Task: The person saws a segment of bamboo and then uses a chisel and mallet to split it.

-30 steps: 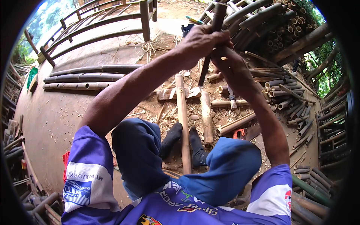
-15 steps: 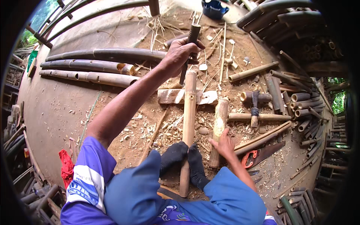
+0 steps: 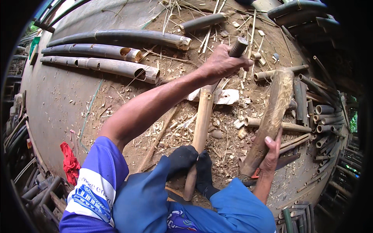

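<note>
My left hand (image 3: 225, 63) is closed round the dark, thick handle of a chisel (image 3: 238, 47), which slants down to the upper end of a bamboo pole (image 3: 203, 116). Its tip is partly hidden behind my hand and forearm. The pole lies lengthwise in front of me, clamped between my feet in black socks (image 3: 182, 160), with a small hole near its far end. My right hand (image 3: 271, 153) grips the lower part of a stout wooden mallet (image 3: 268, 116), raised and tilted, its upper face pale and frayed. Under the pole's far end lies a whitish wood block (image 3: 227, 96).
Three long bamboo tubes with cut holes (image 3: 99, 69) lie at the left. Wood chips (image 3: 229, 155) litter the earth floor. A saw (image 3: 287, 160) lies partly behind the mallet; stacked bamboo pieces (image 3: 326, 118) stand at the right. A red cloth (image 3: 70, 163) is at the lower left.
My right hand has taken hold of the mallet and lifted it up to the right. My left hand with the chisel has moved right and its handle now leans to the right.
</note>
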`<state>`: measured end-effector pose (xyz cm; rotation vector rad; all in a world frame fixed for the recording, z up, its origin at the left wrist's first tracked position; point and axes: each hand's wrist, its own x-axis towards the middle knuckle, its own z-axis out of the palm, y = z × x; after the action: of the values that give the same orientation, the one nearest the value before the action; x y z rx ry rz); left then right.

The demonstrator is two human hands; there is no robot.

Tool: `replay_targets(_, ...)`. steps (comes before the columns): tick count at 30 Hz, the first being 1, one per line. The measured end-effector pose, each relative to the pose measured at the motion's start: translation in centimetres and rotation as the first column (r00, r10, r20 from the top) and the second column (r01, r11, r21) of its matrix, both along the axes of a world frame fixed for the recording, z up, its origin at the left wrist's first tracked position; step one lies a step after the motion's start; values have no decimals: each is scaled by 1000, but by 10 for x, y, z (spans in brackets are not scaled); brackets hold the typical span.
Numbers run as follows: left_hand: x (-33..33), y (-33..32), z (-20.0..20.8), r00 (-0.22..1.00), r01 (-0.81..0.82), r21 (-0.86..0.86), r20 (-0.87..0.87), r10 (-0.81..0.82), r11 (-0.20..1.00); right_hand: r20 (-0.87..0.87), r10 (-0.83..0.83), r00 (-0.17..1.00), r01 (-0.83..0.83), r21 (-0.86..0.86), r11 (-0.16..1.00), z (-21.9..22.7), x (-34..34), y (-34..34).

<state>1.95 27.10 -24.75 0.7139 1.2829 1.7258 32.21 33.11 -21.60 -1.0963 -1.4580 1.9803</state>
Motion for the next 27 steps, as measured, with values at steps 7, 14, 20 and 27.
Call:
replay_targets(7, 1, 0, -4, 996, 2, -59, -85, -7, 998, 54, 133, 990, -139, 115, 984, 31, -20, -10)
replay_targets(14, 2, -3, 0, 996, -2, -73, -87, -4, 997, 47, 147, 988, -152, 127, 980, 39, -24, -18)
replay_targets(20, 2, -4, 0, 993, 20, -68, -119, -28, 997, 74, 152, 986, -161, 137, 977, 39, -23, -16)
replay_targets(27, 5, -14, -5, 976, -67, -52, -209, 55, 996, 78, 165, 983, -179, 215, 960, 50, -28, -7)
